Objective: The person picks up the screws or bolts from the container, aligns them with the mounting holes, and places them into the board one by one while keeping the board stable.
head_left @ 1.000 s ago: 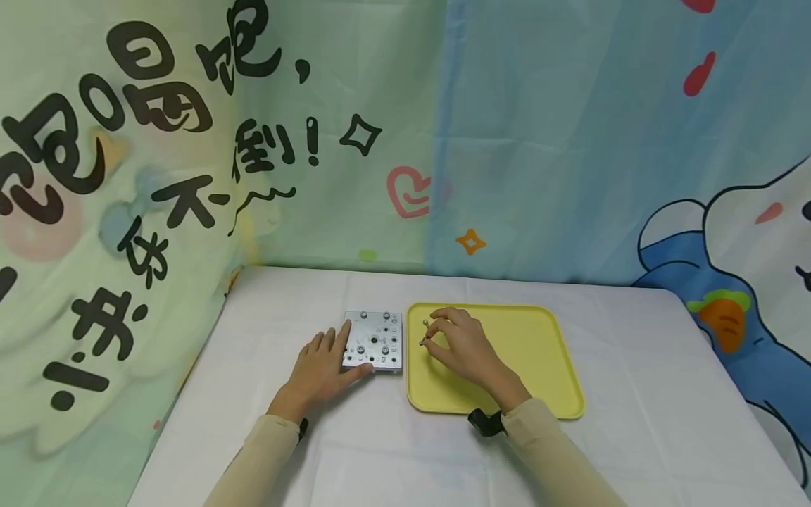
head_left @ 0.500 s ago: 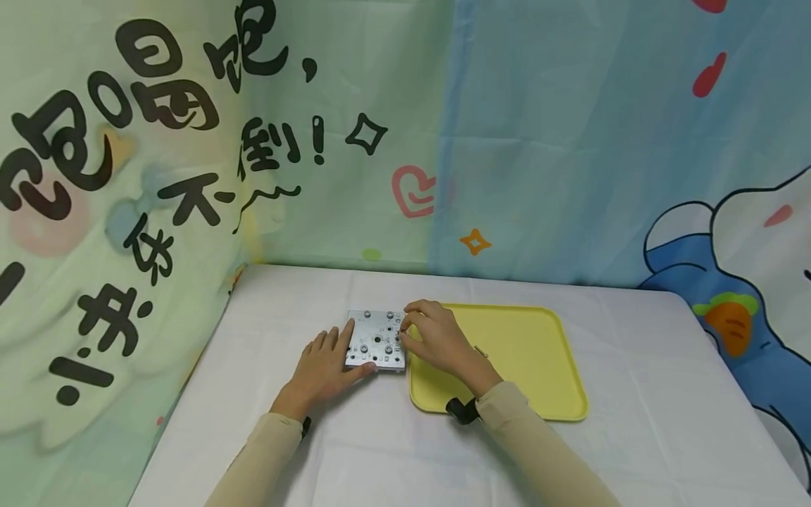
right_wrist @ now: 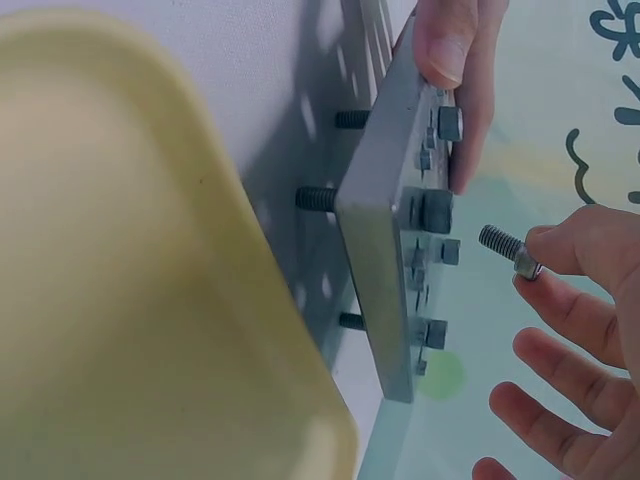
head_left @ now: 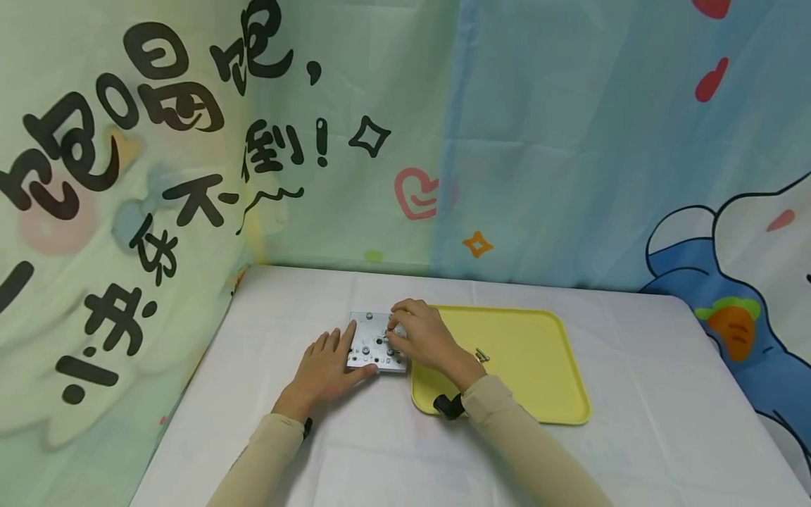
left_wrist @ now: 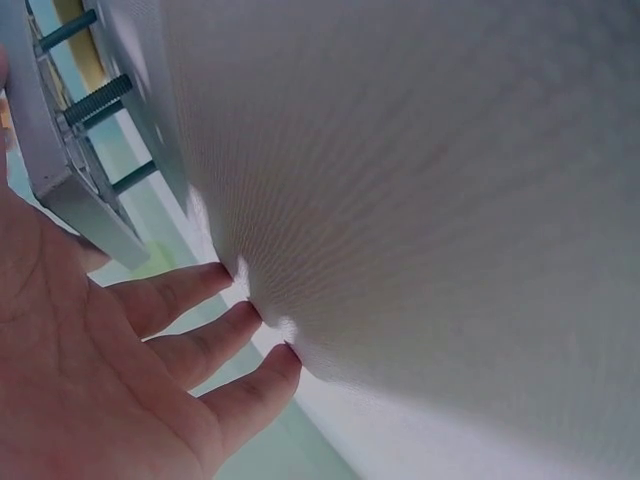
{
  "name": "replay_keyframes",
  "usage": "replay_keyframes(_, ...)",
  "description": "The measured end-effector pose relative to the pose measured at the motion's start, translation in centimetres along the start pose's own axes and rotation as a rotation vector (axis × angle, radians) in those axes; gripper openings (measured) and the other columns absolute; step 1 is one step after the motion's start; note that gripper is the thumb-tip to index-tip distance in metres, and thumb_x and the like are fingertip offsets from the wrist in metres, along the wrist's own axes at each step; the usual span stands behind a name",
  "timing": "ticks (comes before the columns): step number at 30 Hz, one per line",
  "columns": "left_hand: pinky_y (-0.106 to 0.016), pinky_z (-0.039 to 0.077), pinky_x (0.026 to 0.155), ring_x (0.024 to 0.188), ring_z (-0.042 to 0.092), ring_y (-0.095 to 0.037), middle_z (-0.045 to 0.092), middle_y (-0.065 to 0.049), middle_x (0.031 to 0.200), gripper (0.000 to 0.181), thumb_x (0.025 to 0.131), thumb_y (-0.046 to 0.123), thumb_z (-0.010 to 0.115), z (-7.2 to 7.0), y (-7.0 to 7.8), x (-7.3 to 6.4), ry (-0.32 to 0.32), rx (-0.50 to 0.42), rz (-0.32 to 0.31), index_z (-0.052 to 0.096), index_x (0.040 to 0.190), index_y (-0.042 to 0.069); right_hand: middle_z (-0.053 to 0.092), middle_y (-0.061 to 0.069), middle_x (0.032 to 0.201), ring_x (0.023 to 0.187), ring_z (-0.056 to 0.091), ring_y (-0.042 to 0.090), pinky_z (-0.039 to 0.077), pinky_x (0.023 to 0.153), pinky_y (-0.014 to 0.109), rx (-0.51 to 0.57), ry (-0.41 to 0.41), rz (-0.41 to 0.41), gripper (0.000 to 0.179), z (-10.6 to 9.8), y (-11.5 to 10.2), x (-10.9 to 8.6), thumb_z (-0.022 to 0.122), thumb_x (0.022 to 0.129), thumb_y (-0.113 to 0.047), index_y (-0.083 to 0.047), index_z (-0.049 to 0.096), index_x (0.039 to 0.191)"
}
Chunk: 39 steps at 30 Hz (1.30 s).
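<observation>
A silver metal plate [head_left: 360, 339] with holes and several bolts set in it stands above the white cloth, bolt shanks [right_wrist: 316, 199] showing beneath it in the right wrist view. My left hand [head_left: 324, 367] lies at its left side, index finger along the left edge and thumb at the front edge. Three other fingers touch the cloth in the left wrist view. Between thumb and index finger my right hand [head_left: 423, 339] pinches a short hex-head bolt [right_wrist: 508, 249] by its head, threaded end toward the plate's top face. That bolt is apart from the plate.
A yellow tray [head_left: 532, 380] lies just right of the plate, under my right forearm. Loose bolts [head_left: 483, 355] rest on it near my right wrist. A printed curtain [head_left: 557, 176] hangs behind the table.
My right hand has moved left from over the tray to above the plate, carrying the bolt. Loose bolts on the tray have come into sight. My left hand stays at the plate.
</observation>
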<state>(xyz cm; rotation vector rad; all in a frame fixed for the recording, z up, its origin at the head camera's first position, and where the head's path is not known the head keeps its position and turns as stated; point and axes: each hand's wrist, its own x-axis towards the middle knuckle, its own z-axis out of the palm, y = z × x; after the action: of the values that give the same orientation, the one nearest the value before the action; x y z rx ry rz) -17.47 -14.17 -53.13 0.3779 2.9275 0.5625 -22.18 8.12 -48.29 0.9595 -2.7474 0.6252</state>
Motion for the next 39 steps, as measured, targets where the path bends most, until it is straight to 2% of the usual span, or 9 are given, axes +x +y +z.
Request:
replay_keyframes(13, -0.058, 0.028, 0.113, 0.141, 0.030, -0.047, 0.034, -0.028, 0.154, 0.101, 0.090, 0.079, 0.044, -0.1, 0.0, -0.1, 0.005, -0.008, 0.011, 0.016, 0.162, 0.013, 0.063, 0.009, 0.123, 0.110, 0.058, 0.030, 0.048, 0.093, 0.050, -0.028, -0.089, 0.045, 0.010, 1.2, -0.2, 0.5, 0.071, 0.094, -0.024, -0.014, 0.073, 0.092)
replay_keyframes(24, -0.058, 0.029, 0.112, 0.141, 0.031, -0.047, 0.035, -0.028, 0.153, 0.101, 0.090, 0.078, 0.043, -0.1, -0.1, -0.1, 0.006, 0.009, 0.013, 0.016, 0.162, 0.013, 0.063, 0.008, 0.123, 0.110, 0.058, 0.029, 0.048, 0.092, 0.050, -0.023, -0.090, 0.058, 0.010, 1.6, -0.2, 0.5, 0.070, 0.095, -0.023, -0.014, 0.074, 0.094)
replay_keyframes(30, -0.058, 0.028, 0.113, 0.141, 0.031, -0.047, 0.035, -0.028, 0.154, 0.101, 0.090, 0.078, 0.044, -0.1, 0.0, -0.1, 0.003, 0.017, 0.008, 0.015, 0.162, 0.013, 0.062, 0.008, 0.124, 0.113, 0.056, 0.030, 0.046, 0.095, 0.051, -0.029, -0.079, 0.083, 0.008, 0.7, 0.4, 0.0, 0.069, 0.095, -0.022, -0.014, 0.072, 0.096)
replay_keyframes(35, -0.058, 0.028, 0.113, 0.140, 0.031, -0.048, 0.036, -0.028, 0.153, 0.101, 0.090, 0.077, 0.046, 0.0, 0.0, -0.1, 0.014, 0.014, 0.006, 0.017, 0.162, 0.012, 0.061, 0.010, 0.125, 0.116, 0.055, 0.032, 0.044, 0.096, 0.054, 0.003, -0.040, 0.103, 0.008, -0.8, 1.4, -1.4, 0.069, 0.095, -0.020, -0.012, 0.071, 0.097)
replay_keyframes(39, -0.058, 0.027, 0.113, 0.141, 0.031, -0.048, 0.035, -0.028, 0.153, 0.101, 0.090, 0.077, 0.046, 0.2, -0.1, -0.1, 0.021, 0.013, 0.002, 0.017, 0.162, 0.013, 0.062, 0.011, 0.123, 0.113, 0.055, 0.033, 0.045, 0.093, 0.055, -0.012, -0.001, 0.110, 0.008, -1.8, 2.5, -2.8, 0.072, 0.094, -0.018, -0.010, 0.071, 0.097)
